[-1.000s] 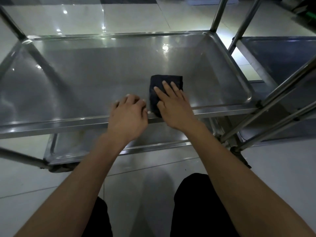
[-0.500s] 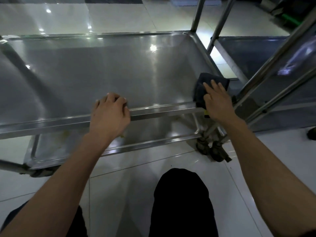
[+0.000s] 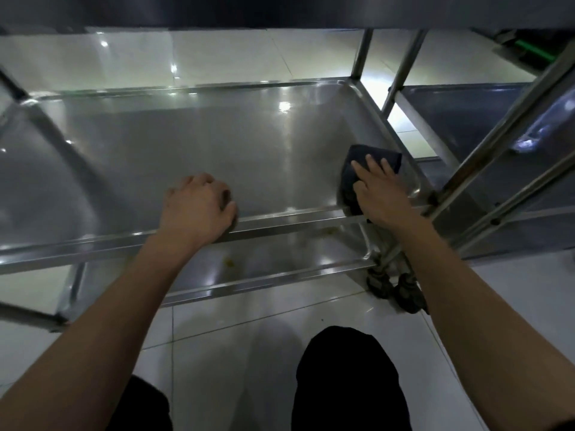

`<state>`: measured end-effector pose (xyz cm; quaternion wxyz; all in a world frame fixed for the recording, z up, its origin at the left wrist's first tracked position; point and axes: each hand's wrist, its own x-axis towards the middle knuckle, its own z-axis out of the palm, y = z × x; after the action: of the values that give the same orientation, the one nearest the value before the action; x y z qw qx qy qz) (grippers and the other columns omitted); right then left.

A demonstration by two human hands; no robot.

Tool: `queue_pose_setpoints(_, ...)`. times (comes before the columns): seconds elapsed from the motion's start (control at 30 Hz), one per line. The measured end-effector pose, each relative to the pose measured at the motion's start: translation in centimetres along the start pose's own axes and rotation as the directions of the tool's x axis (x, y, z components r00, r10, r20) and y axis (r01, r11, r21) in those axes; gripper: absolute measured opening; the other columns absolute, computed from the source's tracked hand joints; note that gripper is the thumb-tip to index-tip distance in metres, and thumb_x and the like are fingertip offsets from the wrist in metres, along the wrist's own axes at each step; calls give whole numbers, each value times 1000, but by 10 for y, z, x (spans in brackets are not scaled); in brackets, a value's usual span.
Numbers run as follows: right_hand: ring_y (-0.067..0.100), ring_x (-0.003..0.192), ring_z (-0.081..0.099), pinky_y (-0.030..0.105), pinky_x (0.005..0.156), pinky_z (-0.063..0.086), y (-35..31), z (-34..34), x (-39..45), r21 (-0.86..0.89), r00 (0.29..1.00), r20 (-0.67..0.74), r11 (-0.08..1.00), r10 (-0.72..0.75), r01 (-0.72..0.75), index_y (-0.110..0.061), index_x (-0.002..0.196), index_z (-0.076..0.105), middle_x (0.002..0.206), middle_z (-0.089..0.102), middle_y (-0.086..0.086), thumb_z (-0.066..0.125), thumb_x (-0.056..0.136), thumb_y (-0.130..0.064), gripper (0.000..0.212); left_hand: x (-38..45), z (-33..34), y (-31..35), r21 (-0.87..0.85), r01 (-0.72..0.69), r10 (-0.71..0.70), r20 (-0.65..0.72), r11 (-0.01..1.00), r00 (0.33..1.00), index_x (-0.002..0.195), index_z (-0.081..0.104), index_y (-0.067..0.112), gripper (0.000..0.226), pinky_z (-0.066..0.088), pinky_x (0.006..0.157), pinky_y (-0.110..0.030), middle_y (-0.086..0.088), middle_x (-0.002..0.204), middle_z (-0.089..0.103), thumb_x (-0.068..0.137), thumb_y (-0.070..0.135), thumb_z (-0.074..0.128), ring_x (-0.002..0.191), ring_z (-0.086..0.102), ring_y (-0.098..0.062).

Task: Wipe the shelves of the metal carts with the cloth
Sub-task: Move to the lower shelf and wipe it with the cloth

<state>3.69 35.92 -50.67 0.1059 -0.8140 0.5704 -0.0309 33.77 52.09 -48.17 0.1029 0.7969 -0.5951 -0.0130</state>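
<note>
The cloth [image 3: 370, 169] lies under the right hand [image 3: 381, 194] — flat fingers pressing it into the shelf [image 3: 217, 157]'s near right corner. It's dark and folded (partly hidden). The left hand [image 3: 197, 206] grips the shelf's front rim.

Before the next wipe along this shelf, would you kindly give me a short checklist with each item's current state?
1. Cloth flat under right hand: ok.
2. Left hand steadying the shelf's front rim: ok.
3. Shelf free of objects to the left: ok.
4. Cloth at the right corner, no room further right: ok.
5. Lower shelf clean: not ok, yellowish specks.
6. Shelf already wiped clean: cannot tell.
</note>
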Motion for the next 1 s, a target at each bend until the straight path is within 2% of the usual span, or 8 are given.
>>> queue_pose_setpoints(0.2, 26, 153, -9, 51, 121, -3, -122, 33, 45, 80, 969, 71, 969, -239, 233, -39, 157, 14, 168, -3, -4, 11, 90, -46, 67, -10, 9, -15, -79, -33, 35, 19, 996, 999, 129, 61, 28, 43, 40, 106, -58, -2, 135, 57, 96, 52, 50, 128, 51, -32)
queue_pose_setpoints(0.37, 21, 153, -10, 49, 120, -6, -211, 54, 67, 134, 904, 103, 906, -415, 401, -42, 156, 16, 168, -1, -7, 13, 89, -45, 68, -16, 16, -26, -128, 38, -40, -17, 991, 999, 133, 59, 14, 62, 42, 106, -46, -3, 139, 56, 90, 59, 57, 126, 51, -28)
queue_pose_setpoints(0.47, 20, 153, -7, 48, 120, -6, -237, 61, 71, 160, 870, 88, 869, -484, 468, -42, 156, 18, 168, 2, -8, 17, 90, -43, 66, -16, 17, -30, -154, 50, -51, 0, 987, 999, 134, 59, 14, 62, 42, 106, -45, 0, 140, 53, 91, 59, 57, 123, 51, -25)
queue_pose_setpoints(0.63, 23, 154, 0, 49, 122, 5, -233, 57, 72, 121, 856, 48, 853, -515, 507, -35, 157, 21, 168, 7, -3, 26, 102, -30, 55, -16, 13, -29, -137, 28, -27, 6, 990, 1000, 133, 58, 15, 58, 39, 107, -47, -2, 138, 54, 92, 57, 55, 117, 55, -30)
queue_pose_setpoints(0.73, 28, 154, 3, 51, 123, 11, -211, 54, 71, 33, 856, 20, 856, -517, 516, -29, 158, 21, 167, 9, 2, 29, 103, -27, 55, -15, 11, -25, -82, -2, 4, 24, 997, 1000, 133, 55, 22, 53, 42, 102, -47, -5, 133, 53, 92, 57, 53, 113, 56, -32)
queue_pose_setpoints(0.83, 29, 153, 10, 52, 123, 14, -176, 47, 73, 101, 898, -41, 893, -437, 439, -26, 155, 31, 166, 18, 5, 31, 101, -28, 55, -10, 10, -18, -27, -3, 5, 73, 1000, 997, 128, 56, 29, 50, 43, 97, -48, -7, 128, 51, 90, 60, 50, 116, 52, -31)
queue_pose_setpoints(0.9, 30, 153, 9, 49, 122, 15, -148, 42, 73, 59, 922, -44, 921, -384, 386, -25, 156, 29, 166, 15, 5, 28, 101, -27, 55, -1, 9, -9, -5, 18, -18, 80, 1000, 997, 123, 59, 28, 50, 43, 95, -50, -7, 126, 52, 87, 61, 51, 119, 49, -32)
queue_pose_setpoints(1.0, 31, 153, 9, 49, 122, 15, -102, 31, 72, 82, 951, -56, 948, -305, 309, -25, 156, 30, 166, 15, 5, 26, 101, -34, 55, 20, 13, 12, -8, -16, 17, 74, 1000, 997, 133, 55, 29, 54, 39, 104, -60, -9, 140, 48, 88, 59, 53, 132, 42, -35)
